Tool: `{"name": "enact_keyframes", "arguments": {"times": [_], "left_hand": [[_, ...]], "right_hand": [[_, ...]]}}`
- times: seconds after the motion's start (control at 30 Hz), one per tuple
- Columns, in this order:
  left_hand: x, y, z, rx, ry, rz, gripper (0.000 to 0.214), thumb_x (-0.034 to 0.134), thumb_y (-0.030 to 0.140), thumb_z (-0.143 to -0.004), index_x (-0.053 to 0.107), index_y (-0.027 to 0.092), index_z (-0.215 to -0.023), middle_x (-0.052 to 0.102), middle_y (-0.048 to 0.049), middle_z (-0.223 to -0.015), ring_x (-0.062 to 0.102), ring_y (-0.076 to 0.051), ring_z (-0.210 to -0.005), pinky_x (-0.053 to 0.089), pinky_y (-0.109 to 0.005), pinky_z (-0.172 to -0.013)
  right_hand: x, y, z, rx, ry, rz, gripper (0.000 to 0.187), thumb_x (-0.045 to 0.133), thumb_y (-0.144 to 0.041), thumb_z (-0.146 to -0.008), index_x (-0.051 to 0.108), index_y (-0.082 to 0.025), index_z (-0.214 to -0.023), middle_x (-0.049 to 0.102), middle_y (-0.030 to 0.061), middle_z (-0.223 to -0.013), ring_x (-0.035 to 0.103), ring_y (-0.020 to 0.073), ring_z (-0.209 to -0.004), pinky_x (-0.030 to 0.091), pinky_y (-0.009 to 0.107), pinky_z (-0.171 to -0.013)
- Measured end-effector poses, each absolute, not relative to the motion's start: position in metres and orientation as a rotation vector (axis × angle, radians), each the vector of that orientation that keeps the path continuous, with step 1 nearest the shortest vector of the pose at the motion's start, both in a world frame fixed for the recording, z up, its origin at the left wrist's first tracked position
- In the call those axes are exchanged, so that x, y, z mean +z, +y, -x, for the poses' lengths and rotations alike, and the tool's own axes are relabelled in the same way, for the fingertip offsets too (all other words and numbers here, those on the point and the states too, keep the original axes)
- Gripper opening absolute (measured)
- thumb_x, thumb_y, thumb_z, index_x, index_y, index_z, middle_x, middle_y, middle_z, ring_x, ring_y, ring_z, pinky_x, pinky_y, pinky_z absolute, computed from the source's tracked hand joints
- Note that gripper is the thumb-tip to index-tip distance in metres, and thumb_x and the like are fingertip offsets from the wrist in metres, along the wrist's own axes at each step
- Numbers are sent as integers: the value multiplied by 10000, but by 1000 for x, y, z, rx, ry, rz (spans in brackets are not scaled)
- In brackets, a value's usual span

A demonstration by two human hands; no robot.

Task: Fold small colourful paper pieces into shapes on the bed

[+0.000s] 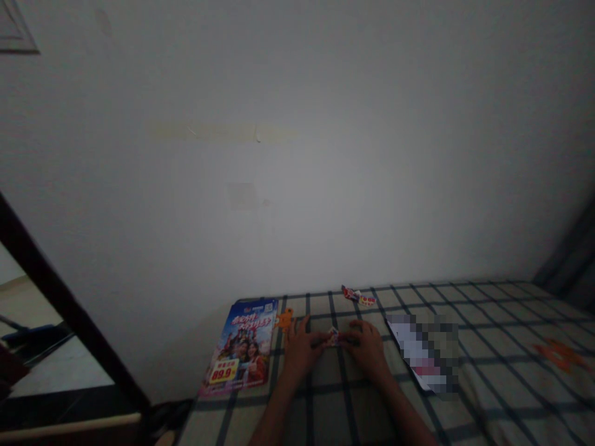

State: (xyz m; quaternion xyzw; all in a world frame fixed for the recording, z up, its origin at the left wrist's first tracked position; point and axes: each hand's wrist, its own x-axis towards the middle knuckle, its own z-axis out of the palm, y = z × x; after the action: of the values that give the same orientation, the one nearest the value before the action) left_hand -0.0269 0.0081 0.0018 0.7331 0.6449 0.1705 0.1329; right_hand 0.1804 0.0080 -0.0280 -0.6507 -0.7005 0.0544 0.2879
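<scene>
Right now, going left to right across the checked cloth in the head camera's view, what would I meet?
Printed leaflet, left hand, small printed paper, right hand, flat pixelated item, far-right orange figure.

Red "89.9" on the yellow label of a leaflet, illegible print on the held paper piece

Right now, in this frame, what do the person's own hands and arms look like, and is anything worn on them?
The left hand and right hand are ungloved. The left forearm and right forearm show no sleeve, watch or bracelet. The picture is too dim to rule out rings.
</scene>
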Motion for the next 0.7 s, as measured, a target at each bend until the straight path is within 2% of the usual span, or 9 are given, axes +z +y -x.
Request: {"name": "enact_keyframes", "arguments": {"times": [0.13,0.33,0.57,0.7], "left_hand": [[2,12,33,443,1833,-2111,331,652,400,-835,708,473,-1154,336,62,-1600,175,-359,-1499,198,-553,-1189],[4,15,40,320,1771,-2130,394,603,442,-853,644,494,-1241,278,74,-1627,118,-348,-1517,159,-580,-1192],[7,14,40,321,1756,-2134,401,592,393,-853,643,518,-1230,286,87,-1623,110,-363,-1516,122,-602,-1191],[10,10,35,357,1821,-2113,367,579,389,-855,677,505,-1189,317,93,-1609,150,-360,-1508,151,-586,-1192]], "right_hand": [[-30,10,-183,150,-1903,1738,229,682,-292,-811,762,-454,-953,643,-18,-1229,548,238,-1188,410,393,-1035],[-27,8,-185,102,-1929,1746,358,624,-188,-788,756,-452,-991,647,-15,-1244,550,233,-1189,421,382,-1032],[-24,1,-183,130,-1923,1710,496,532,-84,-754,756,-448,-1007,636,-14,-1257,527,238,-1213,383,387,-1068],[-24,-4,-179,155,-1862,1699,383,556,-170,-803,762,-446,-970,625,-17,-1259,511,247,-1223,378,413,-1069]]}}
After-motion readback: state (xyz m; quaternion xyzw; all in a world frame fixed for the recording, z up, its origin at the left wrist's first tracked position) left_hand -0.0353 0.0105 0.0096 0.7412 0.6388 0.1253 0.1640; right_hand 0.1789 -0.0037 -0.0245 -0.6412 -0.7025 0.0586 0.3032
